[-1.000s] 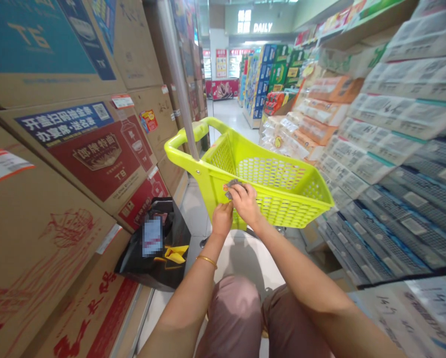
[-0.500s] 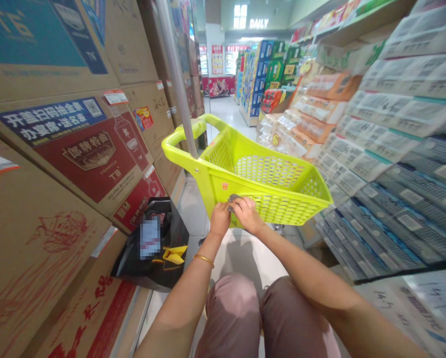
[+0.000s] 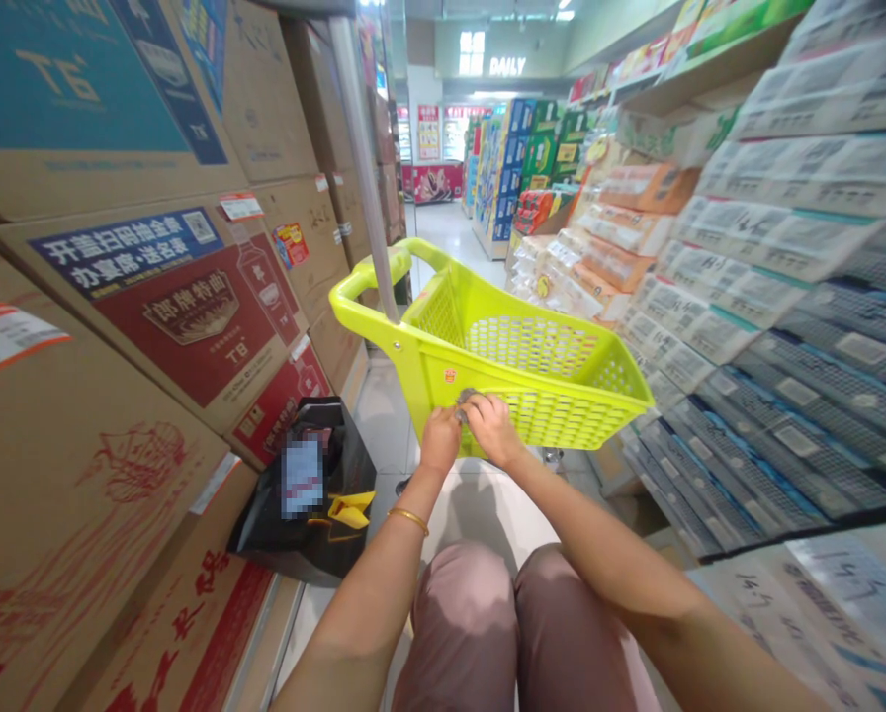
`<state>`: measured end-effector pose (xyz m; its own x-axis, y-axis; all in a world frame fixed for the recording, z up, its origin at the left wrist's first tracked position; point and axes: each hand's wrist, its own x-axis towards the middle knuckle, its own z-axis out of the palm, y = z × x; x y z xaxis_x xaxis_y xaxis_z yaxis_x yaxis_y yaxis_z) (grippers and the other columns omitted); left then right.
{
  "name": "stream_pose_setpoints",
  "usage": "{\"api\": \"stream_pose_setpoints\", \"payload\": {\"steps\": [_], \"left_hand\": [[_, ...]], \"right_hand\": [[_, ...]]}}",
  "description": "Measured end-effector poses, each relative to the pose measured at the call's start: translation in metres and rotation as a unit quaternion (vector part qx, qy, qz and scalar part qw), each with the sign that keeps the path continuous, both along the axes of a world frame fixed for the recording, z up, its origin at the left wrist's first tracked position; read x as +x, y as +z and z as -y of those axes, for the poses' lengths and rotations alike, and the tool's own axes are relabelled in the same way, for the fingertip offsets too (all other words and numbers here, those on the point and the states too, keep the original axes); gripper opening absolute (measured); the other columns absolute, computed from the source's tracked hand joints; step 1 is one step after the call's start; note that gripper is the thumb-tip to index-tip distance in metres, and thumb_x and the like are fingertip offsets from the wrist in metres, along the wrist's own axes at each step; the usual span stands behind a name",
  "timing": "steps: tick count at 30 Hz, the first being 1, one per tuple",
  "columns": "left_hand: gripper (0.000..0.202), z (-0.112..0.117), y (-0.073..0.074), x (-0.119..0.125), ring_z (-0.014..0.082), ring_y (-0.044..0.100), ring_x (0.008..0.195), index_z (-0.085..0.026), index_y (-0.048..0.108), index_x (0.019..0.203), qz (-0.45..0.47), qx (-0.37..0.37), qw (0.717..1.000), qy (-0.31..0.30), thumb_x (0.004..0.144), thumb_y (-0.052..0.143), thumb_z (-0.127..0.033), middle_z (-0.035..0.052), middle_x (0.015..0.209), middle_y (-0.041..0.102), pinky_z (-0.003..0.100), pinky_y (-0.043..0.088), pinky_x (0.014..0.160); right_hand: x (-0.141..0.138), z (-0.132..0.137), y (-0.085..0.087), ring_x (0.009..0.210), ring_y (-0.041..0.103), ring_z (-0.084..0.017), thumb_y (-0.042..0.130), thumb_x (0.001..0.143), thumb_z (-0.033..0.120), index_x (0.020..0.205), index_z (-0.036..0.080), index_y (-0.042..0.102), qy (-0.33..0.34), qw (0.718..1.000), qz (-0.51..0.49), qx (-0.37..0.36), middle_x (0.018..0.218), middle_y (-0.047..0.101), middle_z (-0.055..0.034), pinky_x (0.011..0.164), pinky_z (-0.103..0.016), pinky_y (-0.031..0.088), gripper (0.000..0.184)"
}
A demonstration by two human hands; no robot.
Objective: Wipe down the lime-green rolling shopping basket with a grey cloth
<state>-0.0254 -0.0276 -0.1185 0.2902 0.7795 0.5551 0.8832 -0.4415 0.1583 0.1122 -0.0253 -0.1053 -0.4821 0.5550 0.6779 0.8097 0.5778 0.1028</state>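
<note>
Close together, my left hand (image 3: 440, 441) and my right hand (image 3: 493, 431) are both closed on a small grey wad (image 3: 466, 397). Its exact kind is too small to make out, and the fingers cover part of it. Both hands are in front of the side wall of a lime-green shopping cart (image 3: 429, 368), near a small orange sticker (image 3: 450, 376). I cannot tell whether the wad touches the cart. No goods show inside the cart's perforated basket.
A metal pole (image 3: 369, 168) rises beside the cart handle. On the left, a black bag (image 3: 265, 524) stands by stacked cardboard boxes (image 3: 183, 326). Wrapped packs (image 3: 754, 237) are piled along the right. My knees (image 3: 465, 613) are just below my hands.
The view has shifted slightly, so the boxes and cart appear a little lower and further right. Both hands keep nearly the same place and hold on the grey wad.
</note>
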Motion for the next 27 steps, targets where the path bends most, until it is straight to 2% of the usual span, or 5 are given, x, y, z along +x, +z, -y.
{"api": "stream_pose_setpoints", "payload": {"steps": [5, 10, 15, 21, 27], "left_hand": [[0.032, 0.0, -0.001, -0.003, 0.0185, 0.058, 0.083, -0.011, 0.056, 0.114, 0.028, 0.008, 0.999, -0.02, 0.087, 0.04, -0.005, 0.0107, 0.099, 0.068, 0.034, 0.048, 0.082], [0.03, -0.002, -0.002, -0.003, 0.0177, 0.056, 0.072, -0.013, 0.063, 0.086, 0.008, 0.019, 1.0, -0.015, 0.09, 0.034, -0.008, 0.0084, 0.079, 0.066, 0.033, 0.047, 0.076], [0.031, -0.004, -0.002, -0.003, 0.0179, 0.055, 0.069, -0.012, 0.063, 0.088, 0.0, 0.033, 0.999, -0.014, 0.091, 0.033, -0.007, 0.0078, 0.076, 0.065, 0.032, 0.046, 0.072], [0.03, -0.007, -0.005, -0.007, 0.0177, 0.055, 0.068, -0.013, 0.061, 0.071, -0.017, 0.026, 0.999, -0.017, 0.089, 0.038, -0.006, 0.0074, 0.071, 0.064, 0.032, 0.047, 0.071], [0.025, -0.002, -0.003, -0.008, 0.0166, 0.058, 0.078, -0.012, 0.06, 0.102, 0.009, 0.039, 0.998, -0.04, 0.091, 0.038, -0.007, 0.0077, 0.091, 0.067, 0.031, 0.047, 0.079]], "right_hand": [[0.01, 0.007, -0.015, 0.105, 0.041, -0.023, 0.043, 0.091, 0.019, 0.107, 0.019, 0.064, -0.006, 0.999, 0.024, -0.021, 0.107, 0.06, -0.0082, 0.088, -0.035, 0.034, 0.026], [-0.006, -0.003, 0.021, 0.106, 0.04, -0.022, 0.047, 0.09, 0.021, 0.115, 0.021, 0.06, 0.002, 1.0, -0.009, 0.002, 0.114, 0.057, -0.0085, 0.091, -0.035, 0.033, 0.028], [-0.028, -0.014, 0.05, 0.104, 0.04, -0.022, 0.045, 0.091, 0.021, 0.115, 0.022, 0.059, -0.021, 0.999, -0.034, -0.002, 0.115, 0.056, -0.0086, 0.089, -0.035, 0.033, 0.028], [-0.019, 0.001, 0.02, 0.1, 0.042, -0.023, 0.048, 0.089, 0.022, 0.106, 0.019, 0.062, -0.032, 0.998, -0.038, -0.046, 0.109, 0.059, -0.01, 0.084, -0.035, 0.034, 0.022], [-0.003, 0.011, -0.005, 0.103, 0.04, -0.023, 0.045, 0.09, 0.019, 0.104, 0.019, 0.063, -0.03, 0.997, -0.019, -0.066, 0.107, 0.059, -0.0093, 0.088, -0.035, 0.035, 0.023]]}}
